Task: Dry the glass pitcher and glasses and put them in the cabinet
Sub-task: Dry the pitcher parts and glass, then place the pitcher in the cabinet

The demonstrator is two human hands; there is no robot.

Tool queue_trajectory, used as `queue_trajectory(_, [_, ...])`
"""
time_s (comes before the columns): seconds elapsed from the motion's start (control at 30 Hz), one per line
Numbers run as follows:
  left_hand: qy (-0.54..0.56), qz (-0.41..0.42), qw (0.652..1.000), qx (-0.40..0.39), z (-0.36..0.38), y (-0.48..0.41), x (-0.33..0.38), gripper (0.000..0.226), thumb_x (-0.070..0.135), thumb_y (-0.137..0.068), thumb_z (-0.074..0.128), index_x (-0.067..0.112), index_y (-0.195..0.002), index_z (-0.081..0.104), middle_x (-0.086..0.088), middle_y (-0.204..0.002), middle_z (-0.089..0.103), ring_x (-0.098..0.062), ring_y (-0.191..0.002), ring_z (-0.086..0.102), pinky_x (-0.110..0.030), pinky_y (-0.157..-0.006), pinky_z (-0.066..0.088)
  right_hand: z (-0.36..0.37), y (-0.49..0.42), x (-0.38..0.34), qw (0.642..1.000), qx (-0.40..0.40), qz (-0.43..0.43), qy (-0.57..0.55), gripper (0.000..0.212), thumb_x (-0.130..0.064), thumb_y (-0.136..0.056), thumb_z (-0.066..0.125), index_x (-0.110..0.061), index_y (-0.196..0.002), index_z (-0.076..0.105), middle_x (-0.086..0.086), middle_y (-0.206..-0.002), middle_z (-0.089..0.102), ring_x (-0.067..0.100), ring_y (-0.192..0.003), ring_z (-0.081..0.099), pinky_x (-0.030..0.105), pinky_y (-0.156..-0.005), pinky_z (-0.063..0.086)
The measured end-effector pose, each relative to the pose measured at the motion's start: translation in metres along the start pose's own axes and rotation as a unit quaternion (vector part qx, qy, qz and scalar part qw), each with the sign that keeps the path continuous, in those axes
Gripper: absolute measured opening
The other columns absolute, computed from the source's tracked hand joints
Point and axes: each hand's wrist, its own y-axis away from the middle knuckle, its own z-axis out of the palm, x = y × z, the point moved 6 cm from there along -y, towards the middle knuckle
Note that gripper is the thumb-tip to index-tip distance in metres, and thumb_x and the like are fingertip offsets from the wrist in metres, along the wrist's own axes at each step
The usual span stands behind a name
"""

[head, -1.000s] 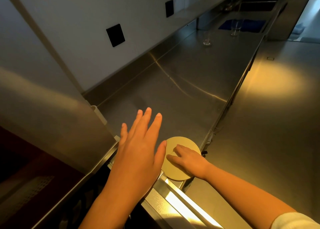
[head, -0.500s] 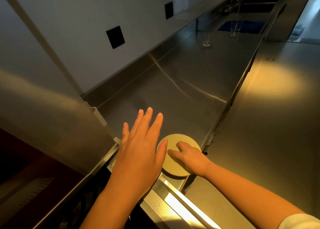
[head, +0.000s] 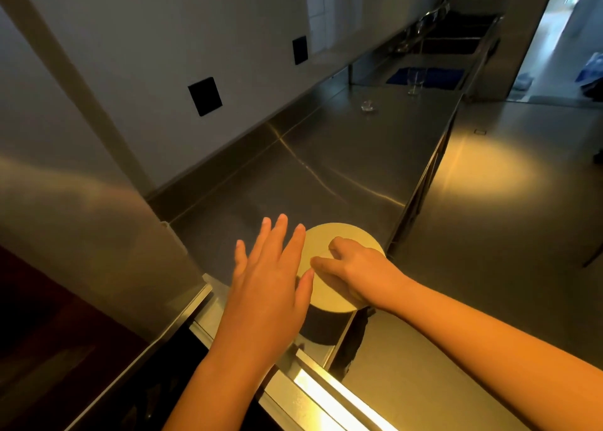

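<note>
The left hand [head: 267, 277] was flat, fingers spread wide, just beside a round pale lid [head: 323, 235]. The right hand [head: 355, 267] lay on it, fingers bent — gripping or not, I could not tell. A tall glass [head: 415, 81] and a small glass [head: 367, 104] stood far down the counter [head: 342, 156].

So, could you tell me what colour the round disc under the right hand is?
The round disc is plain pale yellow, shown best in the head view.

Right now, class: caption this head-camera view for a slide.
Open left hand beside a pale disc under the right hand; two glasses wait far along the steel counter.
</note>
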Motion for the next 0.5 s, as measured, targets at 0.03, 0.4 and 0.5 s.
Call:
queue_trajectory(0.03, [-0.002,-0.001,1.0,0.003,0.0,0.0,0.001,0.06,0.043,-0.097,0.024,0.032,-0.144,-0.012,0.008,-0.153,-0.019,-0.012,-0.139,-0.022,-0.033,-0.101,-0.017,-0.008,0.003,-0.003,1.0,0.012,-0.006,0.005,0.033,-0.048,-0.093,0.039,-0.02,-0.108,0.049,0.001,-0.101,0.05,0.017,-0.088,0.051,0.031,-0.074,0.047])
queue_trajectory(0.4, [-0.021,0.02,0.999,0.036,-0.017,0.03,0.013,0.058,0.042,-0.098,0.023,0.031,-0.145,-0.008,0.008,-0.154,-0.014,-0.013,-0.14,-0.017,-0.034,-0.099,-0.017,-0.051,0.048,-0.033,0.989,0.035,-0.083,0.117,0.038,-0.011,-0.094,0.043,-0.019,-0.131,0.048,0.009,-0.119,0.045,0.026,-0.102,0.046,0.038,-0.084,0.042])
queue_trajectory(0.5, [-0.011,0.022,0.999,0.048,-0.024,0.046,0.013,0.059,0.043,-0.097,0.025,0.031,-0.145,-0.008,0.008,-0.155,-0.012,-0.012,-0.141,-0.015,-0.034,-0.1,-0.016,-0.061,0.066,-0.045,0.985,0.061,-0.092,0.133,0.034,-0.033,-0.093,0.047,-0.026,-0.126,0.045,0.0,-0.12,0.046,0.015,-0.102,0.046,0.024,-0.083,0.047])
